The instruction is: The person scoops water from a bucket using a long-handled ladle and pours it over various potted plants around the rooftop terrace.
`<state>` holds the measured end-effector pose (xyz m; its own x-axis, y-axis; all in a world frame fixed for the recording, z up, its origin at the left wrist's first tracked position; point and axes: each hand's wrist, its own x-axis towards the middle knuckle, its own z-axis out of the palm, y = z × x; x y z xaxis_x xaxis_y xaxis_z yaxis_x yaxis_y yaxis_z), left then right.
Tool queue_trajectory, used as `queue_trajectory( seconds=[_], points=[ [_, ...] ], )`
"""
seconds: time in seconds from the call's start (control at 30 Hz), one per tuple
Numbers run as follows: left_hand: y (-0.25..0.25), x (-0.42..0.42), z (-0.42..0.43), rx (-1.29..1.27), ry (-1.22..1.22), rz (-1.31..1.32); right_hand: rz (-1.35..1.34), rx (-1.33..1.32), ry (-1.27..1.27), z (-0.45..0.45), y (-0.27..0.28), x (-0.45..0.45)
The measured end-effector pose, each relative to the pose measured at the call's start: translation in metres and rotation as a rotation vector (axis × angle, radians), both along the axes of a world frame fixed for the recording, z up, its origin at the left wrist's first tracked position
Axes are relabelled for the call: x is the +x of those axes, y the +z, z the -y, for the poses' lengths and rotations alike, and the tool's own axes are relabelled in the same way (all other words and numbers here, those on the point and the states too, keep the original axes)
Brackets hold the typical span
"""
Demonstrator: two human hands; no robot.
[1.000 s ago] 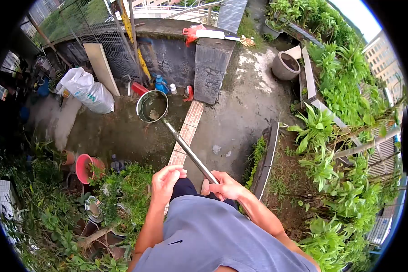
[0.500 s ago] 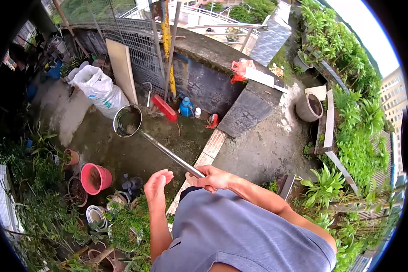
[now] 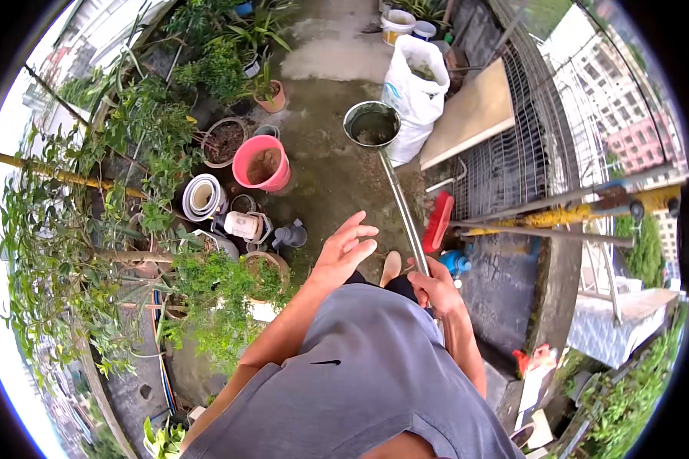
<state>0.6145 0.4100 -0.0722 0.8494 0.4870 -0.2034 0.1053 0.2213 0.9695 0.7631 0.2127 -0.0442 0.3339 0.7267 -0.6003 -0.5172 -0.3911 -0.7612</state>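
My right hand (image 3: 436,287) is closed around the metal handle of a long-handled dipper (image 3: 403,205). The dipper's round pan reaches out ahead of me, in front of a white woven sack (image 3: 415,96); its inside looks dark and greenish, and I cannot tell what it holds. My left hand (image 3: 344,251) is raised in the air left of the handle, fingers spread, touching nothing. Nearest to it on the left are a grey watering-can-like object (image 3: 289,234) and a pink bucket (image 3: 282,177) with brownish contents.
Potted plants (image 3: 222,287) and stacked white pots (image 3: 204,197) crowd the left side. At right are a red brush head (image 3: 438,222), a blue bottle (image 3: 457,262), a leaning board (image 3: 471,115) and a wire fence (image 3: 505,145). A low wall (image 3: 555,283) runs along the right.
My view has turned left, bringing the pots and pink bucket nearer the middle. The dipper has swung round with me, still in my right hand. My left hand stays open.
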Motion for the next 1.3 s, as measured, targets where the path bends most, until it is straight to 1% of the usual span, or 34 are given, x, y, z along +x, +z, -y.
queue_trajectory(
  seconds=[0.07,0.13,0.2,0.3,0.33,0.37,0.47,0.53,0.6,0.63,0.67,0.7,0.77,0.8,0.83,0.93,1.07,1.1,1.17,1.3],
  points=[
    [0.002,0.028,-0.018,-0.053,0.080,-0.013,0.007,-0.093,-0.005,-0.033,0.001,0.042],
    [0.005,0.056,-0.049,-0.025,0.152,0.011,0.008,-0.071,0.059,-0.076,-0.010,0.084],
    [0.004,0.078,-0.079,-0.086,0.240,0.051,-0.007,-0.059,0.116,-0.117,-0.018,0.121],
    [-0.015,0.106,-0.139,-0.054,0.320,0.047,-0.033,-0.046,0.162,-0.194,-0.032,0.166],
    [-0.020,0.113,-0.164,-0.036,0.327,0.036,-0.062,-0.051,0.150,-0.221,-0.037,0.176],
    [-0.025,0.121,-0.193,0.084,0.309,-0.030,-0.073,-0.060,0.179,-0.250,-0.042,0.190],
    [-0.048,0.148,-0.277,0.016,0.365,0.015,-0.082,-0.054,0.218,-0.335,-0.059,0.226],
    [-0.035,0.166,-0.349,-0.005,0.344,-0.007,-0.158,-0.014,0.180,-0.400,-0.061,0.247],
    [-0.017,0.188,-0.414,-0.067,0.312,0.005,-0.118,-0.069,0.210,-0.457,-0.055,0.271],
    [0.002,0.199,-0.448,-0.027,0.290,-0.130,-0.130,-0.077,0.201,-0.487,-0.052,0.283],
    [-0.006,0.211,-0.480,0.026,0.270,-0.106,-0.160,-0.081,0.157,-0.519,-0.049,0.298],
    [-0.003,0.227,-0.509,0.049,0.269,-0.099,-0.152,-0.084,0.148,-0.547,-0.045,0.312],
    [0.004,0.262,-0.572,0.078,0.272,-0.074,-0.115,-0.088,0.174,-0.602,-0.044,0.344],
    [0.005,0.280,-0.600,0.073,0.272,-0.062,-0.125,-0.074,0.145,-0.629,-0.045,0.360],
    [0.004,0.299,-0.632,0.072,0.236,-0.100,-0.108,-0.090,0.150,-0.657,-0.045,0.379],
    [-0.016,0.364,-0.710,-0.021,0.239,-0.057,-0.088,-0.110,0.117,-0.732,-0.067,0.439],
    [-0.032,0.469,-0.822,0.001,0.203,-0.066,0.009,-0.044,0.155,-0.833,-0.078,0.532],
    [-0.037,0.498,-0.848,-0.020,0.234,-0.065,0.014,-0.040,0.150,-0.861,-0.079,0.563],
    [-0.028,0.548,-0.893,-0.072,0.257,-0.102,-0.020,-0.064,0.105,-0.909,-0.071,0.607],
    [-0.007,0.643,-0.999,-0.012,0.218,-0.078,-0.021,-0.047,0.102,-1.011,-0.064,0.698]
  ],
)
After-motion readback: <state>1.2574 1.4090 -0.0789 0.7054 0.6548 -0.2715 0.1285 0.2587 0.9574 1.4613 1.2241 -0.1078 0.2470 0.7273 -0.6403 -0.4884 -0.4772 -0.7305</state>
